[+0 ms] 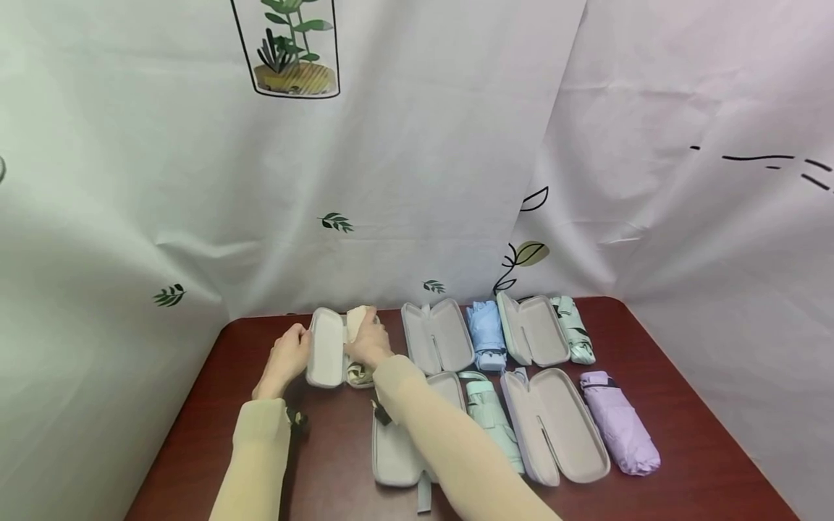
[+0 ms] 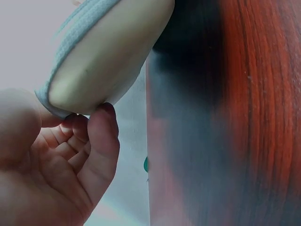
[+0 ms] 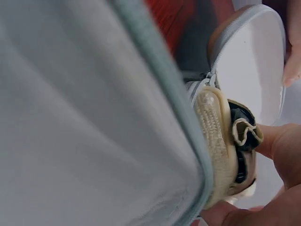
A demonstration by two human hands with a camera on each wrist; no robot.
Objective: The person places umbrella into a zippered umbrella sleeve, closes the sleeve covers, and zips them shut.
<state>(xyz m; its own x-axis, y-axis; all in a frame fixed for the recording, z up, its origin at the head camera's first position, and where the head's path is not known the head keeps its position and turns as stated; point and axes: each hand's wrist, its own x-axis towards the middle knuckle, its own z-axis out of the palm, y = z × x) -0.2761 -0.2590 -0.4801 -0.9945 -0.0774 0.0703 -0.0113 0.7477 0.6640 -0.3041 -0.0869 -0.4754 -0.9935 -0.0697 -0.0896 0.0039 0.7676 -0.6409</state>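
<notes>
At the table's far left lies an opened hard zip case [image 1: 326,349] with a pale lining. My left hand [image 1: 287,356] pinches the outer rim of its left half between thumb and fingers; the left wrist view shows this half tilted up off the table [image 2: 197,155]. My right hand [image 1: 370,343] grips a cream folded umbrella [image 3: 215,141] with dark patches, thumb on one side and fingers on the other. This umbrella lies in the right half of the case, partly hidden by the hand.
To the right stand more opened cases, one grey [image 1: 449,333], one mint [image 1: 546,333], one lilac [image 1: 573,427]. Folded umbrellas lie beside them: blue [image 1: 486,333], patterned mint [image 1: 575,333], plain mint [image 1: 491,420] and purple [image 1: 620,427]. My right forearm crosses another grey case [image 1: 393,456]. A white curtain [image 1: 417,181] hangs behind.
</notes>
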